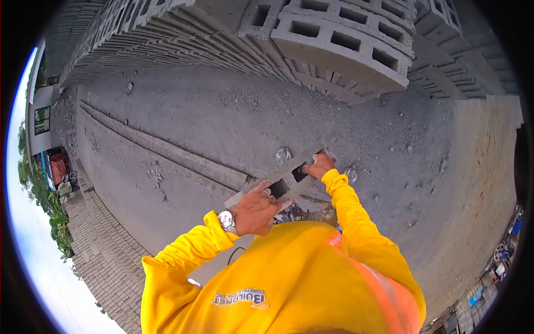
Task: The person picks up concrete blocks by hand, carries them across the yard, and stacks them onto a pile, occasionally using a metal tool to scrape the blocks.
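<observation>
A grey hollow concrete block (290, 179) is held in front of my body, its dark openings facing up. My left hand (258, 210), with a watch on the wrist, grips the block's left end, the fingers reaching toward an opening. At the right end, my right hand (320, 166) is closed on the block with fingers at another opening. Part of the block's near side is hidden by my hands.
Tall stacks of hollow blocks (345, 47) stand ahead. A long low board or rail (167, 150) lies on the dusty ground (222, 111) at left. Further block rows (105, 245) are at far left, and assorted items (500, 253) at far right.
</observation>
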The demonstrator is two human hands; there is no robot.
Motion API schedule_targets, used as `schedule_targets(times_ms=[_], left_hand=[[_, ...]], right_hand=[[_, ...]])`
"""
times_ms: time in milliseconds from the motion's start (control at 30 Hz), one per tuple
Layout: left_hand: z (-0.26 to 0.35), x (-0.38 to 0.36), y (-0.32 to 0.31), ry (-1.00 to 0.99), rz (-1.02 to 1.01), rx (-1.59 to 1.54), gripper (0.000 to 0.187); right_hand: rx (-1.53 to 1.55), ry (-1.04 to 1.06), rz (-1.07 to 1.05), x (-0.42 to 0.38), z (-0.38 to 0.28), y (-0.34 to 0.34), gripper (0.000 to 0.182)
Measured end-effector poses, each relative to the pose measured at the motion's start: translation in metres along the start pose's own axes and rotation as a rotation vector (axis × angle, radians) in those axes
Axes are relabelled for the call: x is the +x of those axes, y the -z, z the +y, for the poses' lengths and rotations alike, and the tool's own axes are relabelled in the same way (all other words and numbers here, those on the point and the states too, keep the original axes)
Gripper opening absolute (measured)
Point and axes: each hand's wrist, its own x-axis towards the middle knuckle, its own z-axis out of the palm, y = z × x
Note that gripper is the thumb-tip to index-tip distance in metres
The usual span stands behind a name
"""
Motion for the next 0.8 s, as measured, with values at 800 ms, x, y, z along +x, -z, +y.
schedule_targets(times_ms=[800], left_hand=[[-0.097, -0.014, 0.255, 0.226, 1.136, -0.022, 0.068]], right_hand=[[-0.718, 0.794, 0.508, 0.064, -0.421, 0.417, 0.038]])
